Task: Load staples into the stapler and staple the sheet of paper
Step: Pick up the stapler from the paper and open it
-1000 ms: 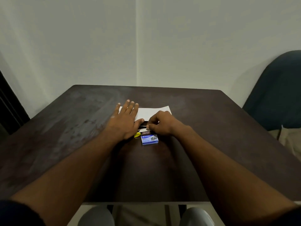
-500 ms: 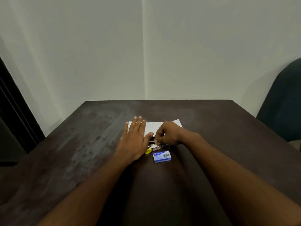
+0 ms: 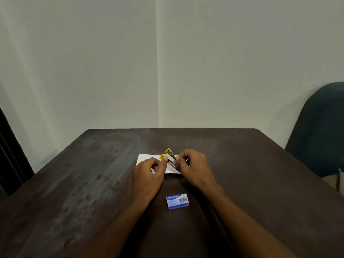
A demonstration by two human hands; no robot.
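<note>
Here's the wall (image 3: 167,62), pale and plain, filling the whole far half of the view, with a vertical seam running down its middle. Below it sits the table (image 3: 74,183), dark brown, scuffed with chalky smears on its left side. On the far right a chair (image 3: 320,131), dark blue-green, pokes in behind the table's corner, and a black strip (image 3: 7,155) stands at the left edge.

Both forearms come in from the near edge and meet at the table's middle. The left hand (image 3: 149,175) is curled, thumb and forefinger pinching the yellow end of the stapler (image 3: 171,160). The right hand (image 3: 195,168) is closed round the stapler's near right end, fingers wrapped over it. So both hands are holding the stapler, which is tilted, yellow tip pointing far and left, lifted above the paper (image 3: 145,159). There's a small reddish label on the stapler's side, too blurred to read.

The paper lies flat, white, just under and behind the hands, partly covered by them; its far left corner shows clear.

Nearer in, between the two forearms and well apart from the paper, lies the box (image 3: 177,201) of staples, blue, flat on the table. Its top reads "kangaro" in white at the left corner, beside a grey picture; the smaller print is too fine to make out.
</note>
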